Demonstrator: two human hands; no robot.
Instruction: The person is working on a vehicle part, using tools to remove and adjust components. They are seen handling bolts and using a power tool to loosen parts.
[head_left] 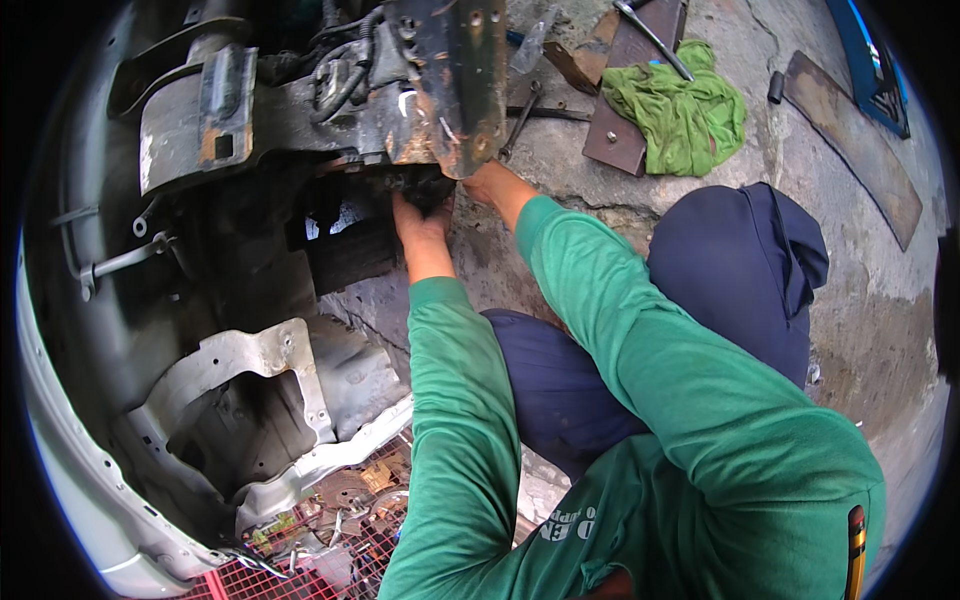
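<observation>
the left hand and a dark, irregular part are under the rust-stained grey metal beam; the right hand is at its end. i cannot tell either grip. it seems work by feel; next needs steadiness.

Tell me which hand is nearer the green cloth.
Right. The right hand is at the lower edge of the rusty metal part, left of the green cloth; the left hand is farther left of it.

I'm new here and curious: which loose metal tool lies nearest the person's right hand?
The grey wrench, its lower end close to the right hand; the silver bar-shaped tool lies farther off, its end over the green cloth.
</observation>
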